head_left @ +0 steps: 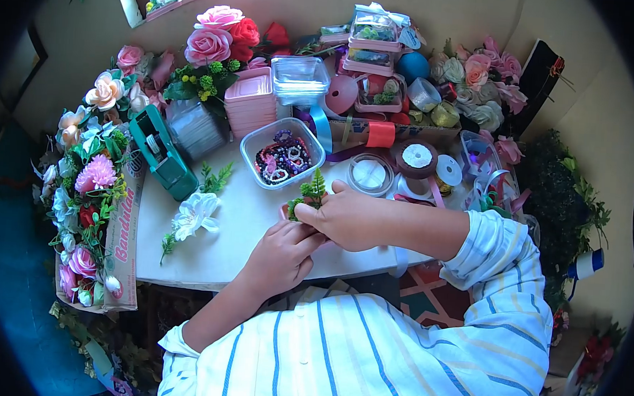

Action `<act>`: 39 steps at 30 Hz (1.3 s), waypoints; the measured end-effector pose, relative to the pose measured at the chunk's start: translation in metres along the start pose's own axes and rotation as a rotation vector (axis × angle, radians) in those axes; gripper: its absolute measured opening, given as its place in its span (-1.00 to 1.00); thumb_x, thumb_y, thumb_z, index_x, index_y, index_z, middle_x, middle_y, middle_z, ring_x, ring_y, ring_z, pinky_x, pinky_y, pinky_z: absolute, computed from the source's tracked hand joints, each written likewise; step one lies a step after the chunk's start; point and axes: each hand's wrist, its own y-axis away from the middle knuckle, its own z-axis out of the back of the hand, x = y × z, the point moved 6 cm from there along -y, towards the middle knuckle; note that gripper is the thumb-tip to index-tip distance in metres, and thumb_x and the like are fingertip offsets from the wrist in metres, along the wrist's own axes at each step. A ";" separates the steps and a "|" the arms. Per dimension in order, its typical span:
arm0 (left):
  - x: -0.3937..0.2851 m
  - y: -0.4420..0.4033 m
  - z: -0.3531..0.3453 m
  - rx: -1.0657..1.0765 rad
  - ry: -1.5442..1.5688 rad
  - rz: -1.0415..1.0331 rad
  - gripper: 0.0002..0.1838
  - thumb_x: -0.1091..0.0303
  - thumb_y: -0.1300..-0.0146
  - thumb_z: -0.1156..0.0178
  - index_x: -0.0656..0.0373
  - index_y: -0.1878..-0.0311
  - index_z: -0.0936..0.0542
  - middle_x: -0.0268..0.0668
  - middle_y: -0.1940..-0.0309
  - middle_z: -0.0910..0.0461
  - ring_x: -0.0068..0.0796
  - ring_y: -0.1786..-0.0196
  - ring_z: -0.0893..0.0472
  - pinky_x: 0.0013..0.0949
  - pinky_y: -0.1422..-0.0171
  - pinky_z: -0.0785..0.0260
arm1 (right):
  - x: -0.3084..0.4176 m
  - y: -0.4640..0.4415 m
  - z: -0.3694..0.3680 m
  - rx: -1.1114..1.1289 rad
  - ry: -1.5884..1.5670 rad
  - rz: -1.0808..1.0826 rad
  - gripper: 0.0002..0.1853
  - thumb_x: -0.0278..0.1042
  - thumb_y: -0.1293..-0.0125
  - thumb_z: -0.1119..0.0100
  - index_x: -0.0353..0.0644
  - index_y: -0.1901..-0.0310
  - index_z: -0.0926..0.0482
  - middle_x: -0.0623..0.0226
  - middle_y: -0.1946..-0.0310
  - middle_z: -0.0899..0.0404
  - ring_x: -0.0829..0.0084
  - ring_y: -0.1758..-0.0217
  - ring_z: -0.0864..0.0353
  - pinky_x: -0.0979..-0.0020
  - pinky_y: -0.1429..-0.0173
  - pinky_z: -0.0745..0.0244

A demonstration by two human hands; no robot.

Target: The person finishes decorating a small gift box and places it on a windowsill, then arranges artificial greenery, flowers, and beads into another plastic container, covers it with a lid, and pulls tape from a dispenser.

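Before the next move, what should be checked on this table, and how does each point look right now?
1. Both hands, left and right, in view: ok.
2. Green sprig at the fingers, not loose on the table: ok.
3. Firm grip on its stem: cannot tell, the fingers hide it.
4. White flower clear of both hands: ok, it lies off to the left.
5. Tub of beads closed against spills: not ok, it is open just beyond the hands.
6. Green tape dispenser clear of the hands: ok.
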 end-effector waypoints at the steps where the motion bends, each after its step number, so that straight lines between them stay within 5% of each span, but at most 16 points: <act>1: -0.001 0.000 0.000 0.001 0.000 -0.002 -0.49 0.50 -0.06 -0.15 0.07 -0.17 -0.58 -0.20 -0.03 -0.57 -0.18 -0.16 -0.54 -0.12 -0.33 -0.31 | 0.000 0.000 0.000 -0.001 -0.001 -0.001 -0.65 -0.39 -0.37 -0.16 -0.10 -0.07 -0.22 0.14 0.37 -0.63 0.07 0.16 -0.66 0.09 -0.15 -0.18; 4: 0.000 0.000 -0.001 0.005 0.041 0.030 -0.50 0.51 -0.04 -0.11 0.07 -0.13 -0.61 -0.18 -0.05 -0.58 -0.15 -0.17 -0.55 -0.10 -0.36 -0.27 | -0.002 0.001 0.001 -0.036 -0.029 -0.026 -0.61 -0.36 -0.34 -0.23 -0.10 -0.06 -0.23 0.15 0.40 -0.64 0.07 0.18 -0.68 0.06 -0.13 -0.20; 12: -0.001 0.000 -0.001 -0.012 -0.009 0.016 -0.59 0.46 -0.05 -0.12 0.20 -0.04 -0.57 -0.14 -0.12 -0.58 -0.17 -0.14 -0.57 -0.12 -0.32 -0.30 | -0.026 0.011 0.003 -0.092 -0.175 -0.150 -0.88 -0.36 -0.21 -0.31 -0.11 0.21 -0.65 0.38 0.33 -0.71 0.27 0.17 -0.70 0.12 -0.13 -0.24; 19: -0.003 0.000 0.000 -0.037 -0.028 -0.002 -0.60 0.46 -0.05 -0.12 0.21 -0.03 -0.56 -0.13 -0.12 -0.59 -0.15 -0.13 -0.58 -0.12 -0.33 -0.30 | -0.037 0.024 0.005 -0.116 -0.311 -0.229 -0.90 -0.32 -0.26 -0.28 -0.05 0.21 -0.70 0.39 0.36 -0.68 0.29 0.15 -0.66 0.15 -0.11 -0.28; 28: 0.004 -0.006 -0.003 -0.013 0.023 0.099 -0.50 0.53 -0.11 -0.16 0.17 -0.19 -0.46 -0.14 -0.02 -0.61 -0.14 -0.09 -0.59 -0.12 -0.32 -0.31 | -0.040 0.011 -0.015 -0.062 -0.329 -0.225 -0.86 -0.31 -0.23 -0.30 -0.13 0.22 -0.69 0.24 0.14 -0.59 0.25 0.00 -0.61 0.13 -0.14 -0.32; 39: -0.002 -0.015 -0.006 0.012 -0.110 0.053 -0.57 0.42 -0.16 -0.24 0.25 -0.13 -0.59 -0.15 -0.07 -0.55 -0.15 -0.12 -0.55 -0.10 -0.36 -0.29 | -0.040 0.017 -0.011 -0.169 -0.415 -0.272 -0.86 -0.31 -0.24 -0.28 -0.16 0.24 -0.65 0.27 0.15 -0.57 0.24 0.01 -0.60 0.15 -0.14 -0.33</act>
